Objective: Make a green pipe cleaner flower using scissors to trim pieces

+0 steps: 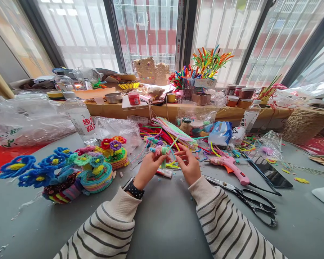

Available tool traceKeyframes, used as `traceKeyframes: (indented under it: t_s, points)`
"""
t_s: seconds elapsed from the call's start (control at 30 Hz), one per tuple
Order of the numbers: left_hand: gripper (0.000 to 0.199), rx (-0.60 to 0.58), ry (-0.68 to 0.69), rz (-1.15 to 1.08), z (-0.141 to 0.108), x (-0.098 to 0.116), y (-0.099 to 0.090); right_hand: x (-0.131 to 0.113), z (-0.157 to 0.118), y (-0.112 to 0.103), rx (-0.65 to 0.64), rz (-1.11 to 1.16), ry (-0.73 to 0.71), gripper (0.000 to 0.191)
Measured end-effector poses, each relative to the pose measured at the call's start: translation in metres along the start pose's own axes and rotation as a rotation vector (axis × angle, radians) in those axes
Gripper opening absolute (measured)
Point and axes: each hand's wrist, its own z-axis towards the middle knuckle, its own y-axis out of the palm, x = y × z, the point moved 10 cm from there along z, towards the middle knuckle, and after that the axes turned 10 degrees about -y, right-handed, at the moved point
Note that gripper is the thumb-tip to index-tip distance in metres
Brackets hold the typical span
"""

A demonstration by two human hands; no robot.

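Observation:
My left hand [149, 167] is closed on a small piece of coiled pastel pipe cleaner [164, 155], pale green with pink and blue parts. To its right, my right hand [188, 164] pinches a light blue-green pipe cleaner strand [174, 144] that reaches over to the piece. A white tube [164, 172] lies on the table just below the hands. Behind them is a bundle of pastel pipe cleaners [175, 133].
Pipe-cleaner flower pots [95, 176] stand at the left, near a water bottle [82, 120]. At the right lie a pink glue gun [230, 168], large scissors [243, 198] and a phone [270, 172]. A twine spool [306, 125] stands farther right.

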Motion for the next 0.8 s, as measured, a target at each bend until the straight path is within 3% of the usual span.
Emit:
traceKeyframes:
  t_s: [0.1,0.17,0.27,0.37,0.57,0.8]
  points:
    - [0.020,0.287,0.075,0.270,-0.001,0.007,-0.026,0.008,-0.001,-0.006,0.070,-0.029,0.055,0.040]
    - [0.018,0.399,0.122,0.532,-0.002,0.012,-0.031,0.009,-0.001,-0.005,0.060,-0.047,0.057,0.038]
    - [0.016,0.363,0.175,0.850,0.004,0.010,-0.016,0.008,-0.002,0.001,0.016,-0.044,0.044,0.035]
    - [0.019,0.320,0.150,0.991,0.012,0.001,-0.007,0.006,-0.002,0.004,-0.003,-0.053,0.037,0.033]
    - [0.018,0.330,0.139,1.048,0.020,-0.002,0.000,0.007,-0.003,0.004,-0.012,-0.088,0.053,0.032]
    - [0.020,0.445,0.186,0.990,0.010,0.013,-0.017,0.017,-0.003,0.004,-0.011,-0.034,0.113,0.034]
